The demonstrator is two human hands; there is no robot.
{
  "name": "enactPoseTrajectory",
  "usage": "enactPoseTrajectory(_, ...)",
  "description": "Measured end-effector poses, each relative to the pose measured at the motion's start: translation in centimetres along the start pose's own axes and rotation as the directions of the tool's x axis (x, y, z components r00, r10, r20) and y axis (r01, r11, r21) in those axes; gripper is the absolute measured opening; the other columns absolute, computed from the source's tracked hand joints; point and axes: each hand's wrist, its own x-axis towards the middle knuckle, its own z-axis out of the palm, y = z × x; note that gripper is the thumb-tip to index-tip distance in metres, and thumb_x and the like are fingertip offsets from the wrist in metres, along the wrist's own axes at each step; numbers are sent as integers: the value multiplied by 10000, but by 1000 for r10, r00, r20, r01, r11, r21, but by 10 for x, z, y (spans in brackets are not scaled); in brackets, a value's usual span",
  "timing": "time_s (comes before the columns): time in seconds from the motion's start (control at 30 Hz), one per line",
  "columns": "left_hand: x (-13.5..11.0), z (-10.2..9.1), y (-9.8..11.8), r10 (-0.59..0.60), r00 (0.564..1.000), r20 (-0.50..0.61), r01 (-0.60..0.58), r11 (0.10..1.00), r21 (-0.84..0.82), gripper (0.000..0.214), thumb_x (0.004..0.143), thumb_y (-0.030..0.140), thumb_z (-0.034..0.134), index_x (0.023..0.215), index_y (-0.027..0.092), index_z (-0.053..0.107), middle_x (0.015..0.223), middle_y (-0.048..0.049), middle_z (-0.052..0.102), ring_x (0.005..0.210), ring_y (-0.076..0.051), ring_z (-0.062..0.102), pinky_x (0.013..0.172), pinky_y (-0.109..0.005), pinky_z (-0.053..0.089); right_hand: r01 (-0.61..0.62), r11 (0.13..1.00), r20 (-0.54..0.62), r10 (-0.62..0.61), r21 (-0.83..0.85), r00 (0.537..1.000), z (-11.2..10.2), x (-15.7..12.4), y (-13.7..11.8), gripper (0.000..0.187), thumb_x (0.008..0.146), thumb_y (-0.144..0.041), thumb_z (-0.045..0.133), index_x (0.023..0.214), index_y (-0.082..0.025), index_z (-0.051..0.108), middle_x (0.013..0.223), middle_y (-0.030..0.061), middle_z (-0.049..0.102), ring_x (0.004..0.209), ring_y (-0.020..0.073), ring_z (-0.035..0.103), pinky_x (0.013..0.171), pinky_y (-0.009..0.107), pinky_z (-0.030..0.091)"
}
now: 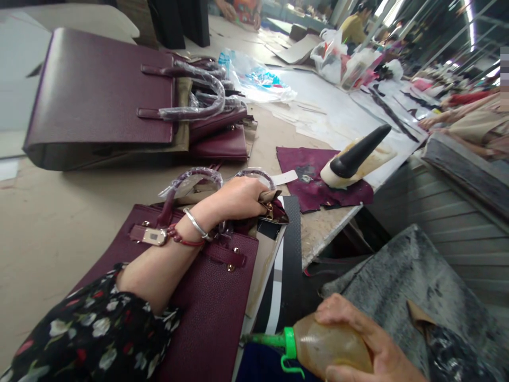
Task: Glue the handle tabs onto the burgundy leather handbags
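Observation:
A burgundy leather handbag [207,297] lies flat before me, its plastic-wrapped handles pointing away. My left hand [244,197] reaches across it and grips the bag's tan lining [265,197] at the open top, near a small gold zipper pull [270,211]; the fingertips are partly hidden. In my right hand [369,339], at the lower right, is a squeeze bottle [330,342] of yellowish-brown liquid with a green nozzle. The bottle lies on its side in the grip, its nozzle pointing left beside the handbag's edge.
More burgundy handbags [107,95] are stacked at the back left. A dark leather scrap [294,164] lies on the table [310,233], under a pale pot with a black, tapered handle [360,154]. Clear plastic bags [258,79] lie farther back. Other people sit at the far right.

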Motion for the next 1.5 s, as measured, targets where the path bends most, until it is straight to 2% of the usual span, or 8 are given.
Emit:
enactPoseTrajectory(0.13, -9, -3, 3, 39, 997, -66, -34, 996, 85, 97, 712, 289, 538, 743, 212, 588, 687, 9, 574, 646, -157, 508, 541, -256, 273, -134, 988, 32, 132, 76, 991, 1, -16, 6, 344, 766, -349, 654, 1073, -315, 505, 1058, 4, 576, 913, 169, 612, 696, 171, 523)
enactPoseTrajectory(0.3, -30, -25, 10, 159, 965, -207, -100, 958, 269, 78, 743, 248, 462, 721, 193, 512, 736, -9, 568, 675, -169, 505, 568, -274, 269, -263, 960, 27, 262, 97, 965, 0, -33, 9, 365, 769, -422, 626, 1073, -275, 487, 1087, 38, 541, 968, 209, 584, 725, 199, 523)
enactPoseTrajectory(0.57, -62, -55, 29, 185, 941, -283, -50, 903, 426, 114, 743, 277, 414, 670, 191, 435, 639, -11, 462, 567, -159, 398, 532, -280, 209, -282, 946, -2, 286, 160, 958, 12, -17, -12, 404, 750, -479, 636, 1040, -241, 486, 1074, 41, 506, 920, 170, 566, 745, 215, 506)
enactPoseTrajectory(0.9, -82, -65, 38, 232, 929, -288, -37, 834, 551, 65, 743, 241, 480, 706, 189, 488, 661, -3, 497, 587, -165, 436, 540, -282, 231, -273, 952, 46, 269, 140, 962, 23, -4, -24, 379, 766, -461, 618, 1024, -202, 516, 956, 35, 529, 803, 144, 547, 687, 249, 461)
enactPoseTrajectory(1.07, -92, -79, 49, 285, 926, -246, -44, 732, 680, 82, 793, 190, 446, 763, 177, 522, 718, -26, 533, 643, -176, 460, 572, -282, 265, -376, 864, 59, 379, 335, 924, 22, -10, -28, 480, 718, -505, 654, 1040, -200, 470, 867, 14, 543, 729, 135, 533, 632, 231, 451)
enactPoseTrajectory(1.13, -96, -86, 55, 347, 901, -260, -46, 672, 739, 61, 781, 184, 458, 763, 178, 516, 716, -35, 530, 645, -193, 469, 571, -289, 283, -372, 831, 37, 393, 413, 919, 22, -10, -29, 508, 708, -514, 661, 1044, -199, 445, 836, 8, 547, 711, 135, 534, 616, 227, 449)
enactPoseTrajectory(1.3, -114, -95, 69, 569, 757, -321, -46, 537, 842, 108, 676, 125, 534, 762, 184, 508, 747, -49, 547, 690, -247, 489, 612, -341, 362, -280, 847, -120, 369, 452, 922, 21, -8, -26, 502, 717, -511, 650, 1040, -196, 431, 836, 5, 548, 696, 128, 532, 607, 226, 443)
enactPoseTrajectory(1.5, -143, -85, 76, 592, 712, -378, -23, 558, 830, 97, 750, 92, 507, 819, 156, 531, 873, -85, 577, 750, -247, 474, 661, -357, 368, -210, 880, -169, 305, 427, 937, 26, -2, -26, 449, 738, -460, 633, 1038, -182, 450, 867, 12, 539, 730, 129, 533, 640, 231, 453)
